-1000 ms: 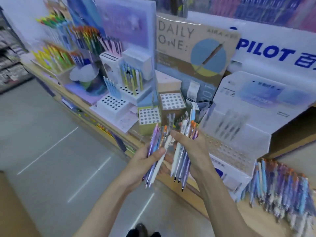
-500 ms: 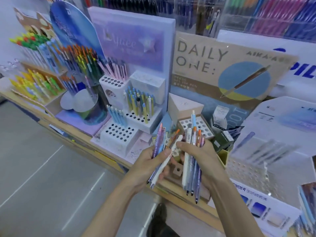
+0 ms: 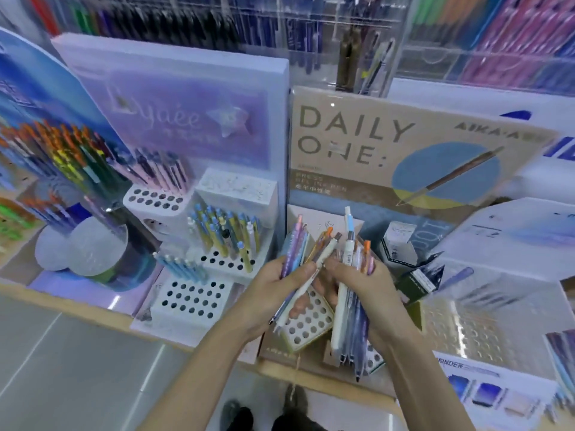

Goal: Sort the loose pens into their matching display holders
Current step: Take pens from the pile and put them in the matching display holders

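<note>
A stationery shelf point(image 3: 77, 302) in a shop, viewed from above.
A purple display stand point(image 3: 186, 119) rises far left, with a beige sign point(image 3: 389, 150) to its right. A white holder point(image 3: 193, 298) with holes sits near left. The left hand point(image 3: 273, 293) grips one pen bundle point(image 3: 294, 250) and the right hand point(image 3: 370, 287) grips a second bundle point(image 3: 348, 306), both above a small holder point(image 3: 306, 321).
</note>
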Motion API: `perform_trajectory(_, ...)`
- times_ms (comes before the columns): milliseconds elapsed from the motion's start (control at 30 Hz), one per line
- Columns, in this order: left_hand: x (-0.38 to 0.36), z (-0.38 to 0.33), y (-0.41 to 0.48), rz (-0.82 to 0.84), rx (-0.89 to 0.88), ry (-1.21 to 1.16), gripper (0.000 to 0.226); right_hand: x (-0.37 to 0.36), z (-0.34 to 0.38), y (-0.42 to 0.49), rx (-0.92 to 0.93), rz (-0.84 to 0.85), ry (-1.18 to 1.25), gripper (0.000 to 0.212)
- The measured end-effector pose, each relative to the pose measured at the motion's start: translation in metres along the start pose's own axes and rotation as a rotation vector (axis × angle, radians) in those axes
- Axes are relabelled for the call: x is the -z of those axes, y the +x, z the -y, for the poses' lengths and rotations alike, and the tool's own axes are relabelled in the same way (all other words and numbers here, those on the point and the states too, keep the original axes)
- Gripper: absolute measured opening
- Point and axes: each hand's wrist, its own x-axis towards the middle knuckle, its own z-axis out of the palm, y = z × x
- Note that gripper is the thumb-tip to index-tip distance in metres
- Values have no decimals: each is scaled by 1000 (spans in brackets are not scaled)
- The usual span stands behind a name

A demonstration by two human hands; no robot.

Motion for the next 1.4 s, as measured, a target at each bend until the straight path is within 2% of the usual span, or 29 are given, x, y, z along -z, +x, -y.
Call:
perform_trajectory(167,13,-3,14,143,17,61,27,-10,-6,2,107,-339,-95,12)
perform_trajectory(333,19,-8,28,265,70,119,33,-22,-4,0,87,-452,-17,14)
perform_trajectory(467,17,-13,39,344,80,169,29,-26,-2,0,142,-523,52,15)
perform_trajectory(600,17,-7,49,195,72,266,32,-18,2,1,178,-725,44,10)
perform_trajectory(700,25,-5,54,108,44,214,15,0,9,1,264,-914,-93,13)
perform_trajectory(767,31,-6,54,82,2,252,13,8,13,5,362,-992,-162,21)
perform_trajectory(867,34,-7,54,70,-40,288,15,10,13,17,479,-1006,-249,30)
perform_trajectory(967,33,-6,56,63,-52,304,15,9,11,32,515,-944,-319,24)
perform_trajectory(1100,31,-8,56,62,-76,287,12,13,11,44,562,-882,-313,31)
perform_trajectory(1400,27,-11,54,40,-84,259,11,16,10,54,539,-795,-417,34)
